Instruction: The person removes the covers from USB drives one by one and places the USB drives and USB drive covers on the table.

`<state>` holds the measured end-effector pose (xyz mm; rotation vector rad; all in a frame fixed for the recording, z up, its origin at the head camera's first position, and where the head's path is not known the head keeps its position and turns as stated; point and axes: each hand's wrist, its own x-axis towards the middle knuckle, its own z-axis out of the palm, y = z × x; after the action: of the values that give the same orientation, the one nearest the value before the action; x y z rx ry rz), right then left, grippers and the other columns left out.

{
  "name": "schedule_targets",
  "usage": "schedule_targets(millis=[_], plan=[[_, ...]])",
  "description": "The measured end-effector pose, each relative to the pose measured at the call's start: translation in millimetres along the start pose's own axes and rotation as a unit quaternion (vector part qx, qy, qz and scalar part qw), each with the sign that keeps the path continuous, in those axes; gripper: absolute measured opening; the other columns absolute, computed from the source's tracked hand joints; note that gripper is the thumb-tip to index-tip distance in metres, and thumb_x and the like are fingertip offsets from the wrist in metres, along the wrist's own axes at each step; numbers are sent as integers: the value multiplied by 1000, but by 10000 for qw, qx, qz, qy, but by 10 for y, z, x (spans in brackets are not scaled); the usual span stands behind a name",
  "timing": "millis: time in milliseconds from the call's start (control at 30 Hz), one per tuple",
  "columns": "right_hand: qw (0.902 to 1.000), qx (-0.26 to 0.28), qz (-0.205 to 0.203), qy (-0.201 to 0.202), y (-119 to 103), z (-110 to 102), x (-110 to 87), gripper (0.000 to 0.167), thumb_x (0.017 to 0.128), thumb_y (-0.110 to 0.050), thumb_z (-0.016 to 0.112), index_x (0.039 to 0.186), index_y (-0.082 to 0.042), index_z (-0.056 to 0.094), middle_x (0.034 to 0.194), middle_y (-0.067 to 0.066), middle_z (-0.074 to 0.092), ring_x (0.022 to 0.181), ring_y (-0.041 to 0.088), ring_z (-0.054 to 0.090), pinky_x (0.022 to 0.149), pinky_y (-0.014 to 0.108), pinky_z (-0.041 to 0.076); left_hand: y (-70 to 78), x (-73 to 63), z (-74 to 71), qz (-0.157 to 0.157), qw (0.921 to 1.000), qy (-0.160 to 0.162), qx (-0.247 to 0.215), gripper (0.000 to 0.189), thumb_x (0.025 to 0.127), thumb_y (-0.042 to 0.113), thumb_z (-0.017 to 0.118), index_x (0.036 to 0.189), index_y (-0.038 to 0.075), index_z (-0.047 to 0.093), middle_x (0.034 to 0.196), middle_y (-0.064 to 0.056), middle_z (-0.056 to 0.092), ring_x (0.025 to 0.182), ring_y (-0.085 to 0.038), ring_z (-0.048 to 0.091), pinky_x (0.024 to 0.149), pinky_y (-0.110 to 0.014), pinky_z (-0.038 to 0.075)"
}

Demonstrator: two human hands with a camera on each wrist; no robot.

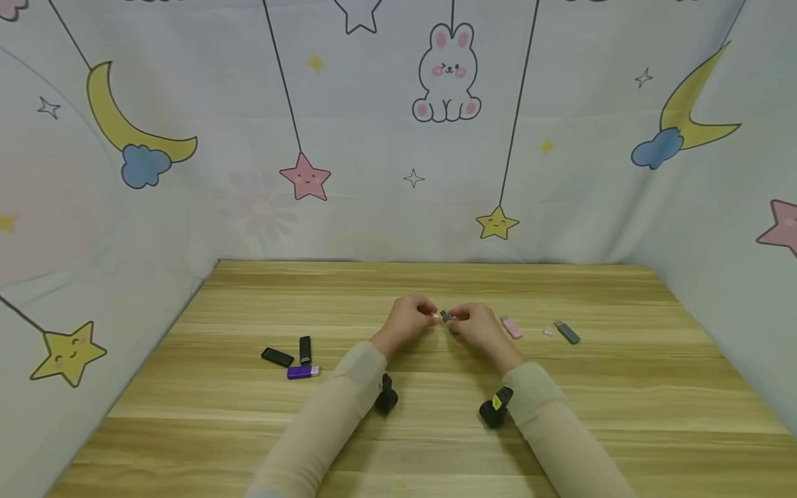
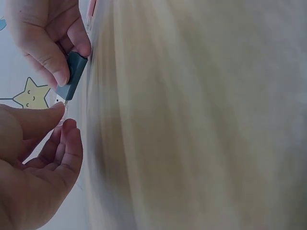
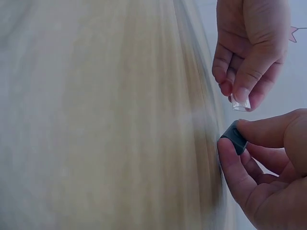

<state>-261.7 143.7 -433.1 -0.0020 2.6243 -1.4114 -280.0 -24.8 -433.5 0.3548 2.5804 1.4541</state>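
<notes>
cap pinched in left hand, drive gripped in right hand: apparently capping or uncapping, the next move wanting straight alignment.

dark teal usb stick, clear cap; purple stick; pink stick; wood-grain table

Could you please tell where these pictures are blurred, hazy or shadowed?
Head view: soft, even light, faint shadow on the table beside the sleeves; left wrist view: table grain smeared, soft shadow beside the left hand, the teal drive sharper; right wrist view: pale haze over the table at picture left, the right hand and clear cap clearer.
</notes>
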Motion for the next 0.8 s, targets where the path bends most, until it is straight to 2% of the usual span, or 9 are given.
schedule_targets(millis=[367,800], plan=[[9997,-196,-86,-68,1,12,15,28,90,-6,64,116,5,65,98,16,66,70,15,63,63,26,55,7,36,13,32,9994,-126,305,11,85,4,70,96,2,71,95,-8,67,86,-18,58,78,-33,50],[9987,-486,-110,-139,-33,5,7,29,90,-8,65,115,8,65,98,17,68,67,14,63,60,26,53,33,81,23,75,9966,-298,758,8,84,2,70,91,0,72,92,-9,68,82,-17,57,73,-29,48]])
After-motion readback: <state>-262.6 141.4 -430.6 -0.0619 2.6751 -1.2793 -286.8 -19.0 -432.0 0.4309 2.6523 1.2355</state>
